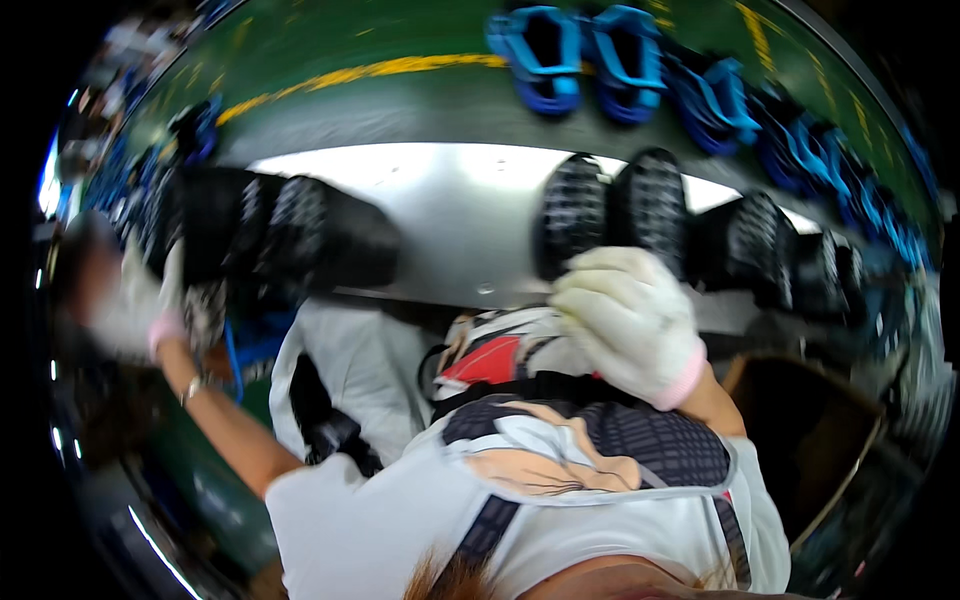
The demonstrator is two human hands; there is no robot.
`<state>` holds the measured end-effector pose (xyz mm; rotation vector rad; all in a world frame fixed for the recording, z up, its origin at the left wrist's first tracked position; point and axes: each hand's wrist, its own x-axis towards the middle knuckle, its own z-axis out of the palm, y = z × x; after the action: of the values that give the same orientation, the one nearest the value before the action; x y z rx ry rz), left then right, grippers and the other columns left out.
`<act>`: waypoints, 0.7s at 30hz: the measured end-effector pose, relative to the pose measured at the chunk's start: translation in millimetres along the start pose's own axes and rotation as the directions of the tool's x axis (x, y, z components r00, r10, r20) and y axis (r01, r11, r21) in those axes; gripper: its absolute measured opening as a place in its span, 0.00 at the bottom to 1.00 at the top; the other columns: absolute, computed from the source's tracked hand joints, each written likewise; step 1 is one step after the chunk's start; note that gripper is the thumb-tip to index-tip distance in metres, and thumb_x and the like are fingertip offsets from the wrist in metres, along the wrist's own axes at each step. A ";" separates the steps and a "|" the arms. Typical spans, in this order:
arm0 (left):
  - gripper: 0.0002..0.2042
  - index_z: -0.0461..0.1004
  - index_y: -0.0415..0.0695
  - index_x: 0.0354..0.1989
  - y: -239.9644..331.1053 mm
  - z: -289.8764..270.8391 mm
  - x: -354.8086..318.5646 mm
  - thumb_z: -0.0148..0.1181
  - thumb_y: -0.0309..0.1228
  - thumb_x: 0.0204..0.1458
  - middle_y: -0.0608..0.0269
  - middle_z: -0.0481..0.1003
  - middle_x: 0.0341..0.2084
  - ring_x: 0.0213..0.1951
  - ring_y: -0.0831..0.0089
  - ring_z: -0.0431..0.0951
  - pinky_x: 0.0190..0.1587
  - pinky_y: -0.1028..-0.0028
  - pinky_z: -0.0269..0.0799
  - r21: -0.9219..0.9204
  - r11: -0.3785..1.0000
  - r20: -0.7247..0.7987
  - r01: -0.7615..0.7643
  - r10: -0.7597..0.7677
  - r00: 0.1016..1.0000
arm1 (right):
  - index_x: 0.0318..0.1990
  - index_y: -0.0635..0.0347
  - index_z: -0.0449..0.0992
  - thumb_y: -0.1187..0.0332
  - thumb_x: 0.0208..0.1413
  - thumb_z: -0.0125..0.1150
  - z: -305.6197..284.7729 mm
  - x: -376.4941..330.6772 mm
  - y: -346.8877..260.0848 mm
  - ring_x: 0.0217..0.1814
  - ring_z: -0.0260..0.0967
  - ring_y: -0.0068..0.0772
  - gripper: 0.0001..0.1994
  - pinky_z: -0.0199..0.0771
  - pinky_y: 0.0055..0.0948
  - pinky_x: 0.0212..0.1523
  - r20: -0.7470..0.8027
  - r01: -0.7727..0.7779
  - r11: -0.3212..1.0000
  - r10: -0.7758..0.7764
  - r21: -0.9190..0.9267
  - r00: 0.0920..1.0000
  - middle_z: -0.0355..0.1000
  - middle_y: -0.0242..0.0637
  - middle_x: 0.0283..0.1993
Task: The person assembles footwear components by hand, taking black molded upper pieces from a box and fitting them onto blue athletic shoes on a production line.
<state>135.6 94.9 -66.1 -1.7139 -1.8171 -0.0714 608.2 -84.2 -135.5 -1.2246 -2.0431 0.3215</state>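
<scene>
My left hand (140, 305), in a white glove with a pink cuff, is at the far left beside black boots (335, 235). Its thumb and a finger stand apart; the rest of the hand is blurred, as is a brownish patch next to it. In front of my body is my right hand (632, 325), gloved the same way, with its fingers curled in. Whatever may be inside them is hidden. Just beyond its knuckles, black boots with treaded soles (650, 205) stand in a row stretching right.
A shiny metal bench (460, 225) carries both groups of boots. Beyond it, blue shoe-shaped pieces (628, 65) line up on a green surface with yellow lines (400, 67). An open brown box (810, 440) is at my right, and white cloth (350, 370) hangs below the bench edge.
</scene>
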 end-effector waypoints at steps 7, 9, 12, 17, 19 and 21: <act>0.24 0.73 0.43 0.55 74.6 -61.9 4.0 0.62 0.42 0.51 0.57 0.75 0.50 0.50 0.64 0.74 0.52 0.67 0.69 -0.261 0.944 -0.405 -0.203 0.084 0.910 | 0.31 0.55 0.76 0.70 0.40 0.67 -13.2 -23.3 13.1 0.44 0.70 0.35 0.09 0.71 0.33 0.41 -0.198 -0.100 0.994 0.087 -0.055 0.976 0.73 0.30 0.35; 0.21 0.72 0.42 0.55 129.8 -82.6 -7.6 0.61 0.34 0.54 0.58 0.74 0.50 0.50 0.67 0.74 0.51 0.70 0.69 -0.614 0.746 -0.390 -0.257 -0.004 0.921 | 0.31 0.55 0.76 0.70 0.40 0.67 -15.1 -27.9 15.8 0.44 0.70 0.34 0.08 0.71 0.33 0.41 -0.180 -0.128 0.989 0.113 -0.074 0.977 0.73 0.30 0.35; 0.21 0.70 0.43 0.58 222.6 -78.3 -10.5 0.61 0.30 0.54 0.57 0.71 0.54 0.53 0.65 0.71 0.52 0.68 0.69 -0.835 0.455 -0.271 -0.310 0.150 0.951 | 0.31 0.55 0.77 0.70 0.40 0.67 -19.7 -38.2 20.3 0.44 0.71 0.34 0.08 0.72 0.33 0.42 -0.178 -0.207 0.969 0.182 -0.132 0.967 0.73 0.30 0.36; 0.24 0.71 0.41 0.55 359.8 -20.5 -8.4 0.61 0.40 0.52 0.50 0.70 0.52 0.54 0.56 0.70 0.57 0.64 0.66 -0.894 0.246 -0.195 -0.375 0.540 0.819 | 0.31 0.57 0.78 0.71 0.40 0.67 -41.4 -54.4 19.6 0.44 0.72 0.35 0.07 0.72 0.34 0.45 -0.201 -0.333 0.924 0.296 -0.190 0.934 0.75 0.32 0.36; 0.25 0.69 0.40 0.56 405.1 3.9 -8.1 0.60 0.40 0.52 0.48 0.69 0.52 0.53 0.53 0.71 0.56 0.65 0.67 -0.909 0.237 -0.136 -0.342 0.606 0.783 | 0.31 0.58 0.78 0.72 0.41 0.67 -47.5 -58.9 21.3 0.44 0.72 0.36 0.08 0.72 0.34 0.45 -0.215 -0.394 0.897 0.353 -0.198 0.911 0.75 0.33 0.36; 0.23 0.71 0.42 0.53 437.7 23.5 -7.9 0.60 0.40 0.51 0.48 0.70 0.50 0.49 0.52 0.73 0.53 0.63 0.69 -0.937 0.252 -0.047 -0.241 0.594 0.803 | 0.32 0.59 0.79 0.72 0.41 0.67 -50.5 -60.5 24.7 0.44 0.72 0.37 0.08 0.72 0.35 0.46 -0.209 -0.437 0.877 0.397 -0.202 0.894 0.75 0.34 0.36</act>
<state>526.4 164.9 -252.1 -3.1790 -1.4471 -0.7695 676.8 -129.9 -140.4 -1.7920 -1.6995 0.1643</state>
